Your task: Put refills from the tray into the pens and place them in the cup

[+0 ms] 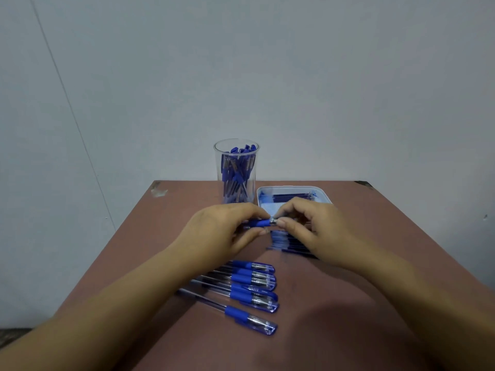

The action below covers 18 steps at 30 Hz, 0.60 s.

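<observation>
Assembling one pen (258, 223) is the step in hand: the left hand (219, 231) grips its blue sleeve, fingers curled round it, while the right hand (308, 223) pinches the silvery tip (273, 220) between thumb and forefinger, both held just above the middle of the table (375, 250). Whether a refill already sits inside I cannot tell, since the fingers hide the barrel. The cup (237, 170) stands at the far edge, crowded with pens, and the tray (294, 189) lies just beside it on the right, dark refills (292, 197) lined along its far side. A blurred blue pile (289, 245) lies under the right hand, and a row of pens (251, 287) lies nearer the front edge. Next, I judge, the tip must be twisted home while the left hand holds the barrel steady — then a short reach forward to drop the pen upright into the cup, among the others, without knocking it.
</observation>
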Tool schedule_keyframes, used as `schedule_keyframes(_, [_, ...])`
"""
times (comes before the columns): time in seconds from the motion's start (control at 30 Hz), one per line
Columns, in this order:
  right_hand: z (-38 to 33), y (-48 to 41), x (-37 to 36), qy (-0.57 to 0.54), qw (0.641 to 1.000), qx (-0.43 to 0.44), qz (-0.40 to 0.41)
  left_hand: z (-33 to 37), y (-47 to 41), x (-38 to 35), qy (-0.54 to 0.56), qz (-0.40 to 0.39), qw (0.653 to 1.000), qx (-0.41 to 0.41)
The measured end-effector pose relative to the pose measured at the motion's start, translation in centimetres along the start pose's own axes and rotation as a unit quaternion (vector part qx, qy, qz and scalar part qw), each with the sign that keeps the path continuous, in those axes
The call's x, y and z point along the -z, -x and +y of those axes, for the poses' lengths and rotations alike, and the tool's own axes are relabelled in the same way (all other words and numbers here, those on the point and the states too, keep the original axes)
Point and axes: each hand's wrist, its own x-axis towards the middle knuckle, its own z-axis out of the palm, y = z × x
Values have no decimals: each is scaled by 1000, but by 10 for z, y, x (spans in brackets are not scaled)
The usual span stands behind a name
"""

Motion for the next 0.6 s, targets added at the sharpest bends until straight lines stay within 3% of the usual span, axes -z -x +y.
schedule_keyframes(0.3, [14, 9, -23, -89, 993, 16, 75, -3, 12, -20, 168, 22, 982, 84])
schedule_keyframes(0.6, [17, 10, -19, -35, 996, 21, 74, -4, 14, -22, 221, -34, 969, 103])
